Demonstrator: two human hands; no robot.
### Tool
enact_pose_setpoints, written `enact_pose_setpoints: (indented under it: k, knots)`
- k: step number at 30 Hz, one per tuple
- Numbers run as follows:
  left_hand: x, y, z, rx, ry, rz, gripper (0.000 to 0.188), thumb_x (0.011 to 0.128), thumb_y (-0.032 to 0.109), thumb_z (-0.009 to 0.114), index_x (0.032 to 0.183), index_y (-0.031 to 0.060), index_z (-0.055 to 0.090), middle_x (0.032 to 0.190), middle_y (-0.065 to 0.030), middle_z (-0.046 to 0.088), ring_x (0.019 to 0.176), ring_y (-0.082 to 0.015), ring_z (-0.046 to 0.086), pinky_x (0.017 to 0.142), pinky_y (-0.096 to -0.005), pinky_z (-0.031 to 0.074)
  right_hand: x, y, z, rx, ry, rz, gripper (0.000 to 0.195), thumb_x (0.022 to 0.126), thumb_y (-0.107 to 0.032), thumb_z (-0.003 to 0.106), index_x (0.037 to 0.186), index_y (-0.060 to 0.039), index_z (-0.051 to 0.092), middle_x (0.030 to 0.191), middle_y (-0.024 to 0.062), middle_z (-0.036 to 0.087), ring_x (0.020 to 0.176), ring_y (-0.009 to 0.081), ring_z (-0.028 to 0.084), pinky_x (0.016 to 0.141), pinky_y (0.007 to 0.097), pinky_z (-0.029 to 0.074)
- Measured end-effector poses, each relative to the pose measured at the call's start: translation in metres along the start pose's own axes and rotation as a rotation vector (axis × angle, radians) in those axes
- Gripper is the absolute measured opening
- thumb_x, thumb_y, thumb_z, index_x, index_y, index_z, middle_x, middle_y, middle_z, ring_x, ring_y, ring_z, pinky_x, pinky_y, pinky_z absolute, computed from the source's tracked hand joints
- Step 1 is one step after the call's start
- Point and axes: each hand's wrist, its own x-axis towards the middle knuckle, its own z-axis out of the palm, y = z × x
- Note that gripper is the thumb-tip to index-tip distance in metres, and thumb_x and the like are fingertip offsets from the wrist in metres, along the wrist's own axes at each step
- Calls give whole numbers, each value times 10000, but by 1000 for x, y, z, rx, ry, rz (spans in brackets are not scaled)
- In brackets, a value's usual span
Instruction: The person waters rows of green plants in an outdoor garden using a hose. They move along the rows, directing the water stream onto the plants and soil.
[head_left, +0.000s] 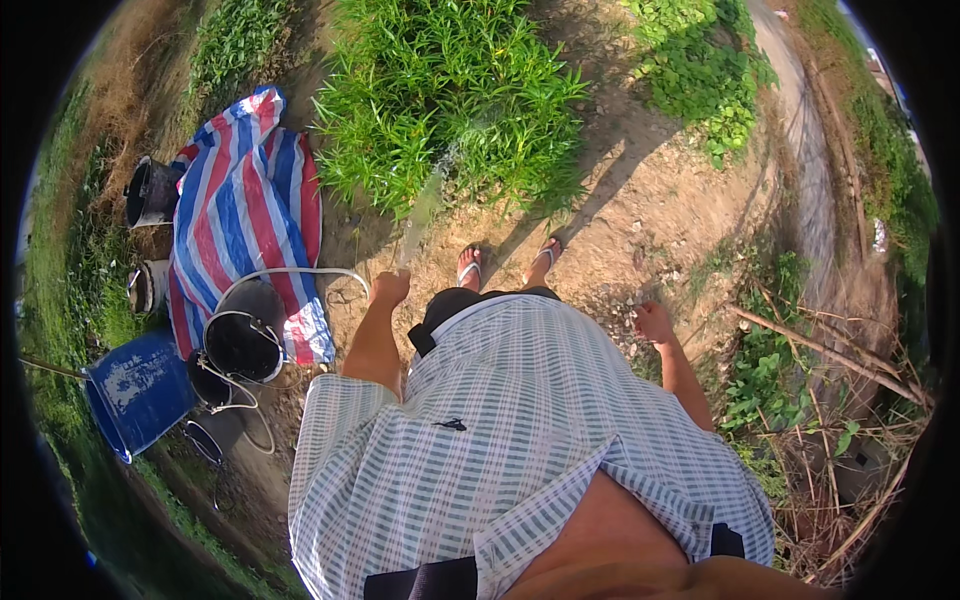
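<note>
My left hand (390, 288) is closed around a pale hose (315, 271) near its end. A stream of water (424, 214) leaves the hand and breaks into spray at the near edge of a leafy green plant clump (450, 112). The hose curves left over a black bucket (251, 330) and loops down to the ground. My right hand (654, 322) hangs to the right of my body above the pebbly soil, its fingers curled. Whether anything small is in it cannot be made out.
A striped red, white and blue plastic sheet (240, 202) lies at the left. Beside it are a blue barrel (142, 386), a dark bucket (154, 193) and a pale bucket (150, 285). Dry sticks (832, 352) lie at the right; low vines (694, 67) grow beyond.
</note>
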Motion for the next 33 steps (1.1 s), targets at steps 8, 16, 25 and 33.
enact_pose_setpoints:
  k: [8, 16, 25, 33]
  knots:
    - [5, -34, -10, -192, 160, -101, 708, 856, 527, 403, 1106, -102, 612, 1153, -322, 588, 1105, -423, 573, 947, -463, 443, 17, -1, -6, -142, 31, -63, 248, 880, -148, 530, 932, 74, 626, 678, 148, 635, 557, 226, 610, 530, 375, 479]
    - [-9, -58, 11, -280, 46, -276, 662, 835, 501, 468, 1050, -101, 641, 1058, -284, 642, 921, -355, 666, 792, -437, 518, 10, -23, -7, -159, 59, -76, 228, 841, -159, 545, 823, 47, 642, 626, 134, 625, 554, 222, 617, 554, 375, 483]
    - [-6, 9, 20, -38, -63, -58, 672, 833, 552, 480, 1082, -49, 650, 1044, -241, 662, 936, -324, 666, 805, -412, 514, 15, 13, -5, -214, 77, -143, 235, 888, -186, 584, 790, 26, 610, 576, 74, 587, 489, 151, 570, 450, 315, 436]
    - [-20, 82, -20, -233, 186, 80, 684, 859, 507, 402, 1040, -108, 639, 1083, -330, 606, 1062, -422, 596, 939, -454, 455, 36, 44, 8, -283, 135, -181, 228, 844, -168, 548, 762, 31, 625, 680, 141, 604, 609, 246, 579, 556, 375, 460]
